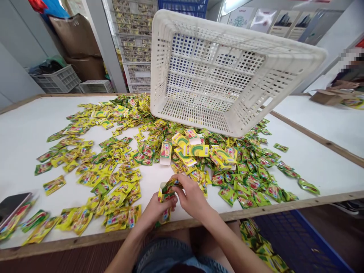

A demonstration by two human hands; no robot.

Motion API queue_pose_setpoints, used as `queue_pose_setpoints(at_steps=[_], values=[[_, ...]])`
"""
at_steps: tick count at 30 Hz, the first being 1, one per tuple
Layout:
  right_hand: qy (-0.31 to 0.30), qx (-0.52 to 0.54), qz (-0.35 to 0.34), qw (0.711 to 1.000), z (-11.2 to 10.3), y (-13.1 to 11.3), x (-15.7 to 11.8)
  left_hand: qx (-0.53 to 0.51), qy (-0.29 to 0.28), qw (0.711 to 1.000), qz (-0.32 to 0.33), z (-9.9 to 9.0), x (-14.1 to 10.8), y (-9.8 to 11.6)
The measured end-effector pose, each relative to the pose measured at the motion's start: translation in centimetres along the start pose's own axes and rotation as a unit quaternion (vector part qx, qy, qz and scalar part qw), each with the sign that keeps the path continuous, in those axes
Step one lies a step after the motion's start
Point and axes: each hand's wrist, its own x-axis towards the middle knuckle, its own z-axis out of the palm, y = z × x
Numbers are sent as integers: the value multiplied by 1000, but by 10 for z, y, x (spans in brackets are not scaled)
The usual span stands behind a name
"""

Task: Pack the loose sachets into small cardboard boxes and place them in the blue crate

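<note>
While gripping small carton (166,197) with left hand (157,206), pinching sachets (171,185) at its mouth with right hand (193,197), facing far white basket (273,79).

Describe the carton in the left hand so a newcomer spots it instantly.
Find the big white crate, then look below it toward the table's wooden near edge. There a small yellow-and-green carton sits in the left hand, open end up. Unlike the loose cartons lying near the crate, it is held, with the right hand pinching sachets at its mouth.
</note>
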Motion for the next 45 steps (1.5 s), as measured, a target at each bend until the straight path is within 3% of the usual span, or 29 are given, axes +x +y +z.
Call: queue_pose_setpoints(at_steps=[7, 17, 21, 27, 34, 40, 45], values=[[-62, -60, 21, 996, -10, -8, 8, 9, -9, 1000, 0, 1, 0, 2], [-93, 13, -19, 995, -12, -12, 8, -29, -70, 996, -42, -1, -9, 11], [-121, -38, 11, 992, -12, -7, 5, -19, -75, 997, -23, -2, -6, 9], [-67, -127, 3, 990, -8, -9, 6, -5, -45, 999, -2, 2, -2, 7], [11, -44, -15, 999, -7, -11, 3, -27, -70, 997, -4, 3, -2, 13], [35, -100, -10, 994, -7, -8, -1, -25, -63, 998, 1, 10, 4, 6], [-33, -82, -6, 996, 2, -1, -7, 12, -8, 998, 57, 10, 10, 0]])
